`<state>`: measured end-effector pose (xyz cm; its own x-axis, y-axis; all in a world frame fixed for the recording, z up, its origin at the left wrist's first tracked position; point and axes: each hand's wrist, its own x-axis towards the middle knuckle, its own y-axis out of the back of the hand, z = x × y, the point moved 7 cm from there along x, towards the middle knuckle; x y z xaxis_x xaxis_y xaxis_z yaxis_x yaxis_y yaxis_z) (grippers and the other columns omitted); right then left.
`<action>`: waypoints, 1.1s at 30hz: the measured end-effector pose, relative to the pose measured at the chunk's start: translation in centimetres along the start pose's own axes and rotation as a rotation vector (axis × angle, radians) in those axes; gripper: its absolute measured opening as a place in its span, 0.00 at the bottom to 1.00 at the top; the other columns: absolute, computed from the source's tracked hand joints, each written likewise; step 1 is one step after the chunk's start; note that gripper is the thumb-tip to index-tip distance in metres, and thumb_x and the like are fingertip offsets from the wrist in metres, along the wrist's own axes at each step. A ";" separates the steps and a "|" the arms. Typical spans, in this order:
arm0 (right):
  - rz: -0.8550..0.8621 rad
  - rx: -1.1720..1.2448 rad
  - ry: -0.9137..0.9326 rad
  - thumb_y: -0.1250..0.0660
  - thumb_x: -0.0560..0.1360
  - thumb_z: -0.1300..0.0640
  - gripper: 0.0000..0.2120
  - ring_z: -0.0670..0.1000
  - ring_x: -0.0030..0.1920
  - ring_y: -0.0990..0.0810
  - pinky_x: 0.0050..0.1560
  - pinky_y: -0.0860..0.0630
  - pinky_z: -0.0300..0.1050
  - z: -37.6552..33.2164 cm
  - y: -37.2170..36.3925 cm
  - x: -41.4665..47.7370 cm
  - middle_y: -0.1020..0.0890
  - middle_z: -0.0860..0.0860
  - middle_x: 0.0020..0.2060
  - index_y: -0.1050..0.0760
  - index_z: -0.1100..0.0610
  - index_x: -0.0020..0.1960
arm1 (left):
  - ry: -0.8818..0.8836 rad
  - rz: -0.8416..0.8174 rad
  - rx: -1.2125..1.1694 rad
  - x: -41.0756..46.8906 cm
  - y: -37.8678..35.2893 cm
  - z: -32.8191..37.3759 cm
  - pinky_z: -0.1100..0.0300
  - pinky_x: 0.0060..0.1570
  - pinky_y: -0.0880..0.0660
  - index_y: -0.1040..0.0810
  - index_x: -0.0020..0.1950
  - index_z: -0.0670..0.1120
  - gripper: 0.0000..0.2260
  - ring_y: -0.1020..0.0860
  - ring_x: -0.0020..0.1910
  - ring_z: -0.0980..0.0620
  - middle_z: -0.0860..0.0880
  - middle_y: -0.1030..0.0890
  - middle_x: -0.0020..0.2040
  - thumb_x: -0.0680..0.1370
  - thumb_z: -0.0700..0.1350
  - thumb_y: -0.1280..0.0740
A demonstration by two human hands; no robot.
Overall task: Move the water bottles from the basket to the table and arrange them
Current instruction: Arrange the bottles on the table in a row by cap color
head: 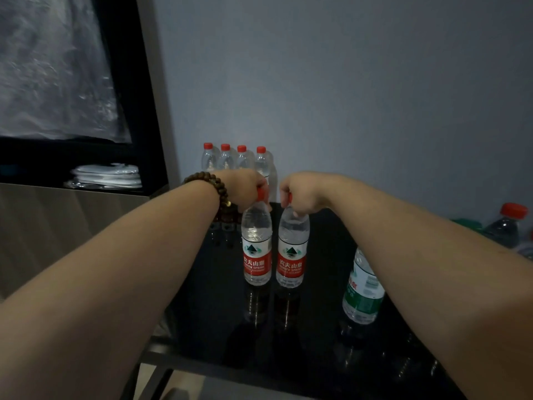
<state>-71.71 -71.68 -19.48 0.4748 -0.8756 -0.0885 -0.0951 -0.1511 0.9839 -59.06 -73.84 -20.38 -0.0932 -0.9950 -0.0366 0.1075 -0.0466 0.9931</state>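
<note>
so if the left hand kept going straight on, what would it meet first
Most likely the row of four red-capped bottles by the wall, just beyond the left hand; depth between them is unclear.

Dim grey wall, dark shelf unit

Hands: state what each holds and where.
Left hand grips the left red-label bottle by its cap; right hand grips the right red-label bottle by its cap.
</note>
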 end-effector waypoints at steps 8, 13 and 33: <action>0.017 0.036 -0.021 0.32 0.76 0.69 0.15 0.50 0.46 0.24 0.39 0.27 0.40 -0.2 -0.3 -0.6 0.22 0.54 0.53 0.23 0.57 0.60 | 0.038 0.114 -0.083 0.0 -0.7 1.3 0.53 0.56 0.21 0.21 0.56 0.45 0.06 0.21 0.50 0.49 0.47 0.20 0.52 0.80 0.41 0.31; 0.043 0.061 -0.040 0.34 0.77 0.69 0.15 0.51 0.49 0.24 0.45 0.27 0.43 -0.2 -0.5 -0.6 0.22 0.55 0.56 0.23 0.57 0.60 | 0.113 0.122 -0.096 0.2 -1.5 0.9 0.52 0.57 0.19 0.20 0.59 0.42 0.12 0.19 0.53 0.47 0.45 0.19 0.53 0.78 0.44 0.26; 0.324 0.960 -0.548 0.22 0.71 0.54 0.49 0.60 0.67 0.23 0.65 0.24 0.55 5.1 -18.1 -3.1 0.24 0.57 0.69 0.50 0.52 0.81 | 0.319 0.079 -0.752 -5.0 -18.5 -2.8 0.52 0.62 0.22 0.28 0.66 0.48 0.36 0.22 0.60 0.50 0.51 0.20 0.62 0.63 0.45 0.16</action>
<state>-75.89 -68.57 -37.76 -0.1150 -0.9834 -0.1402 -0.8817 0.0361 0.4705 -57.83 -68.25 -38.90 0.2162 -0.9699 -0.1123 0.7474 0.0904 0.6582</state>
